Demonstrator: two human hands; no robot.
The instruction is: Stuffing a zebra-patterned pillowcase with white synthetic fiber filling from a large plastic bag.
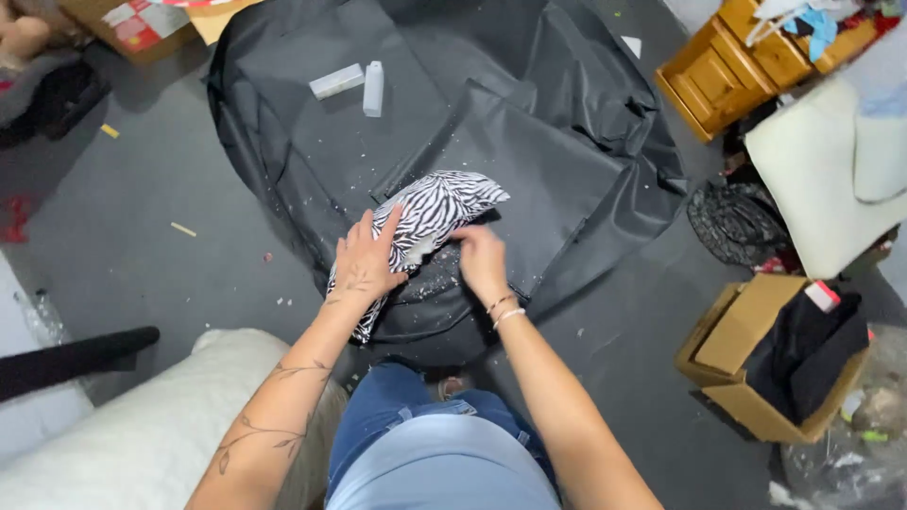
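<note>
A zebra-striped black-and-white fabric piece (427, 227) is seen at the centre of the view, lying on a large black fabric sheet (529, 123) spread over the grey floor (142, 246). The left hand (367, 260) is pressed flat on the striped piece, fingers spread and open, at about seven o'clock from its middle. The right hand (480, 260) is placed just beside the piece at four o'clock, fingers curled at its edge; whether anything is gripped cannot be told. White specks are scattered on the black sheet around both hands. Two white rectangular blocks (359, 85) are found at eleven o'clock, well apart from the hands. An open brown cardboard box (746, 349) holding dark cloth is seen at four o'clock, on the floor.
</note>
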